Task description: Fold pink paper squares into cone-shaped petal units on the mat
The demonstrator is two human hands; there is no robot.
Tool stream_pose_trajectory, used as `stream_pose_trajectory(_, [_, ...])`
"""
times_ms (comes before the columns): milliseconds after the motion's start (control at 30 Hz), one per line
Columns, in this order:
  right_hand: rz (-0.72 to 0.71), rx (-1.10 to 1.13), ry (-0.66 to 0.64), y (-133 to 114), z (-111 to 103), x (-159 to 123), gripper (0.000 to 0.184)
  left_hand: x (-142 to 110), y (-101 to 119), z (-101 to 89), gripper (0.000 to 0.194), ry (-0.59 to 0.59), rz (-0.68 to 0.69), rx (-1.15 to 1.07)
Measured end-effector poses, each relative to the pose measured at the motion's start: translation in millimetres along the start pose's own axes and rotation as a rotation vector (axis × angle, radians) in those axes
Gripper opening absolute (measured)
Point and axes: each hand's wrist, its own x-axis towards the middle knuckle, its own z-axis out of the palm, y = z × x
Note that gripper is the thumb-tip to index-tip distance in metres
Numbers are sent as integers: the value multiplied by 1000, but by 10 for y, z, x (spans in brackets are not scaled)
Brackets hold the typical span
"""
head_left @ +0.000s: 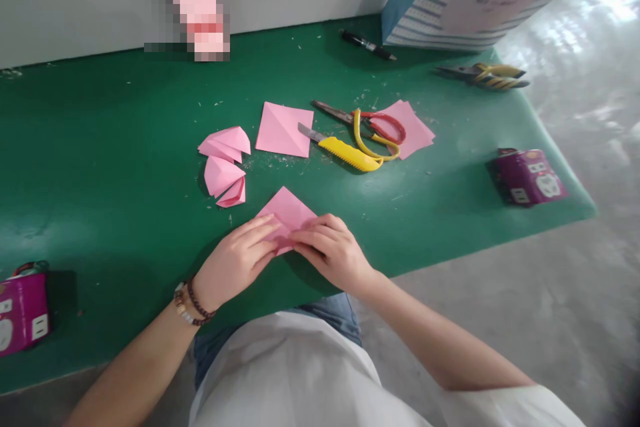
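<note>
Near the table's front edge, a square of pink paper (286, 205) lies corner-first between my hands, with creases across it. My left hand (239, 259), a beaded bracelet at its wrist, holds the paper's left side, fingers close together over the surface. From the right, my right hand (339, 255) has bent fingers pressed on the near right part. My palms and fingers hide the side corners. Folded pink paper pieces (225, 163) rest just beyond my left hand. Farther off lies another creased pink square (285, 130).
A yellow-handled knife (350, 153) and scissors (377, 127) lie beyond my hands, partly over pink sheets (413, 130). Behind are a pen (367, 45), pliers (487, 75) and a patterned box (450, 0). Purple packs sit right (533, 177) and left (23, 313) on the green table (125, 147).
</note>
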Motion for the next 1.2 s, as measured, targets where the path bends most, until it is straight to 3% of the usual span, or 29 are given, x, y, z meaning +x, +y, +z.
stream_pose_trajectory(100, [156, 7, -2, -77, 40, 18, 10, 6, -1, -3, 16, 11, -36, -27])
stream_pose_trajectory(233, [223, -54, -20, -127, 75, -15, 13, 1, 5, -24, 23, 28, -49, -40])
stream_pose_trajectory(333, [252, -71, -3, -137, 102, -38, 13, 8, 18, -53, 32, -27, 10, -47])
stream_pose_trajectory(467, [273, -68, 25, -142, 124, -25, 11, 20, 24, -69, 39, -115, 54, 20])
stream_pose_trajectory(800, [272, 81, -21, -104, -6, 39, 6, 20, 25, -10, 36, -86, -28, 66])
stream_pose_trajectory(933, [250, 37, -35, -86, 5, 48, 12, 18, 19, -21, 43, -99, 19, 71])
stream_pose_trajectory(1200, [261, -20, -35, -83, 6, 81, 15, 18, 18, -17, 39, -109, 19, 100])
